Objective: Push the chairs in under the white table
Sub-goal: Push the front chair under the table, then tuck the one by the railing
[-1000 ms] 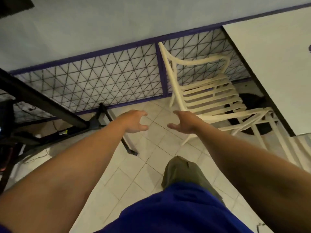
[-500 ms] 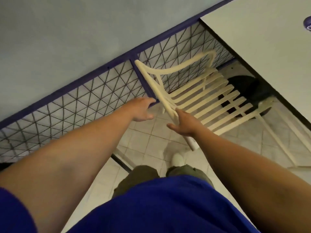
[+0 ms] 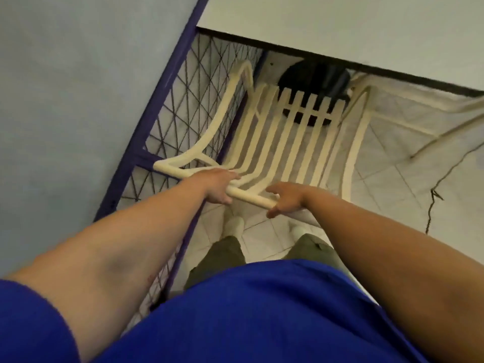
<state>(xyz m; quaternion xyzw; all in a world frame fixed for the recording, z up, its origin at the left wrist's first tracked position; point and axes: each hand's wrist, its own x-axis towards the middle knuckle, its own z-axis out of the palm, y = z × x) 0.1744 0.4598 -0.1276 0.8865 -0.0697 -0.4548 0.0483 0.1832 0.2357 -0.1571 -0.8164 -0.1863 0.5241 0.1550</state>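
Observation:
A cream slatted plastic chair (image 3: 285, 137) stands in front of me, its seat facing the white table (image 3: 366, 30), whose dark edge runs just past the seat's front. My left hand (image 3: 217, 186) is closed around the top rail of the backrest, left of its middle. My right hand (image 3: 285, 199) grips the same rail further right, fingers curled over it. The chair's front legs are hidden by the seat slats.
A blue-framed wire mesh fence (image 3: 183, 106) under a pale wall runs close along the chair's left armrest. A round black table base (image 3: 314, 79) sits under the table. Part of another cream chair (image 3: 432, 119) shows at right. A thin cable (image 3: 432, 203) lies on the tiled floor.
I have stepped up behind the chair and both hands, open and reaching a second ago, now hold the backrest's top rail. The chair appears straight ahead, facing the table.

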